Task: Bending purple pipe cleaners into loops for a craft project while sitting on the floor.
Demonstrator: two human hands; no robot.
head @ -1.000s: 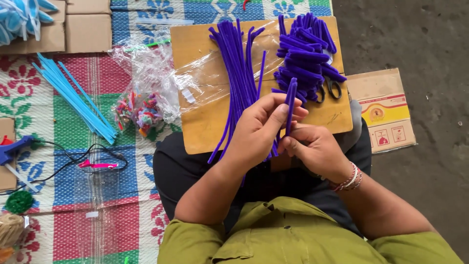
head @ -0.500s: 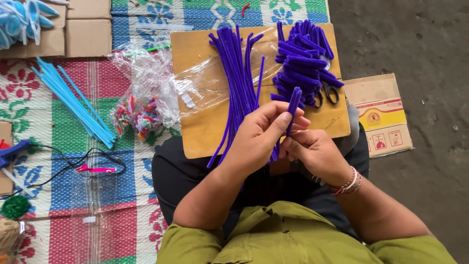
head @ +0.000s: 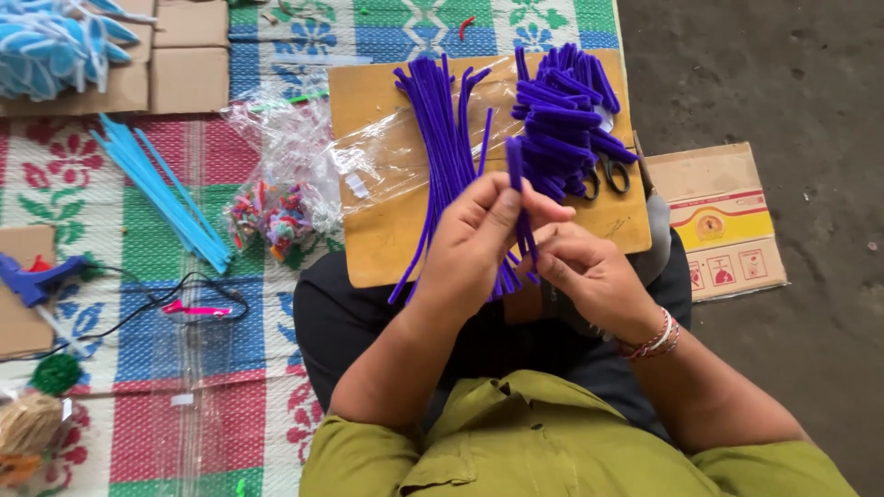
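The purple pipe cleaner (head: 517, 198) is folded; its lower end hides behind the left hand (head: 479, 244). Both hands' fingers pinch it shut, right hand (head: 594, 276) just below.

Hands: two, the left hand (head: 483, 244) and right hand (head: 589, 276), both pinching one folded purple fuzzy wire stem (head: 517, 198).
Flat tan wooden boards: one (head: 368, 101), across the lap.
Loose straight purple fuzzy stems: one bundle (head: 442, 138), too many to count.
Folded purple fuzzy stems: one heap (head: 562, 129), number unclear.
Black-handled scissors: one pair (head: 610, 175).
Light blue stems: one bundle (head: 166, 198).
Clear plastic bags of mixed-colour bits: one (head: 272, 207).
Blue glue guns: one (head: 32, 276).
Printed flat cardboard boxes: one (head: 723, 221).
Green pompoms: one (head: 55, 375).
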